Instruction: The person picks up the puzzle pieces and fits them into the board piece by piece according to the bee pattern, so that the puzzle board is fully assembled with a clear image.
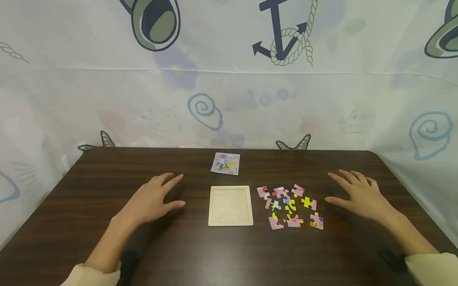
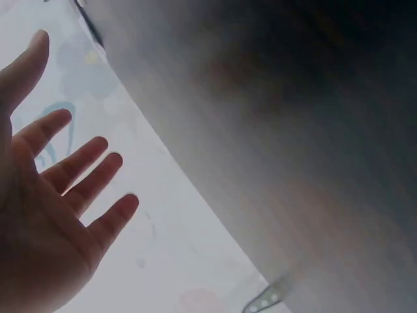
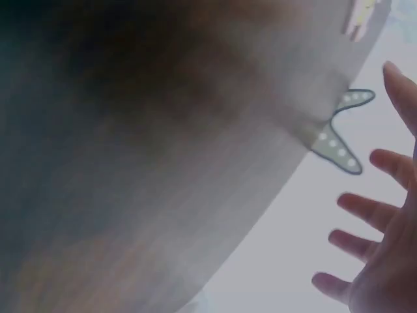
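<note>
My left hand (image 1: pixel 152 200) is held over the table to the left of a square wooden puzzle tray (image 1: pixel 230 222), its fingers spread and holding nothing. On the other side, my right hand (image 1: pixel 363 196) hovers with spread fingers, just right of several loose jigsaw pieces (image 1: pixel 294 221). These pink, yellow and blue pieces lie scattered beside the tray. Behind the tray lies a small picture card (image 1: pixel 225 163) with a bee on it. Both wrist views show the palms, the left hand (image 2: pixel 52 202) and the right hand (image 3: pixel 391 241), with nothing in them.
The dark wood-grain table (image 1: pixel 229 258) reaches back to a pale curtain (image 1: pixel 229 47) printed with anchors, shells and starfish. Its back edge runs just beyond the card.
</note>
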Motion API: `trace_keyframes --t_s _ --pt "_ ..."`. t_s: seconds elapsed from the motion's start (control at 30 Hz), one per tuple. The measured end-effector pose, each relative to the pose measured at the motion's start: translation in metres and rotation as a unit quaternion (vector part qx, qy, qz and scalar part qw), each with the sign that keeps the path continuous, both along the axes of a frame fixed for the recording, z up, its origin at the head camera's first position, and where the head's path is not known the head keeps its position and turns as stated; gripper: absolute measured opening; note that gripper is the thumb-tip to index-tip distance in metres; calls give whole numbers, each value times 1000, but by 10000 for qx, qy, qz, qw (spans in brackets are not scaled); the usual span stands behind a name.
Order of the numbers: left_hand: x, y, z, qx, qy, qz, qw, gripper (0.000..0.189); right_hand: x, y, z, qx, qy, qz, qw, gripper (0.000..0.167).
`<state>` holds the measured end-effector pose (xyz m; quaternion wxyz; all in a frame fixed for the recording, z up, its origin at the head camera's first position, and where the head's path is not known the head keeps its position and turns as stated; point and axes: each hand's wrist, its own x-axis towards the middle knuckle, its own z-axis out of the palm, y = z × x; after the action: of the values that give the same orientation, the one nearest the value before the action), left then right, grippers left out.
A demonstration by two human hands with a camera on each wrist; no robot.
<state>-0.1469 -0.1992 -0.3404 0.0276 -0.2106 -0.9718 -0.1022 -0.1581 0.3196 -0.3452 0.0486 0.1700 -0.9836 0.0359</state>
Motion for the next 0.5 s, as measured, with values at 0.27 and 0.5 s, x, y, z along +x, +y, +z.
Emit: trace_keyframes --t_s 0.27,0.5 --pt "-7 24 0 503 -420 -341 9973 66 -8 -30 11 -636 -363 566 9957 61" --pt "-16 44 -3 920 -1412 -701 9832 60 -16 -61 16 -1056 -585 1177 9857 45"
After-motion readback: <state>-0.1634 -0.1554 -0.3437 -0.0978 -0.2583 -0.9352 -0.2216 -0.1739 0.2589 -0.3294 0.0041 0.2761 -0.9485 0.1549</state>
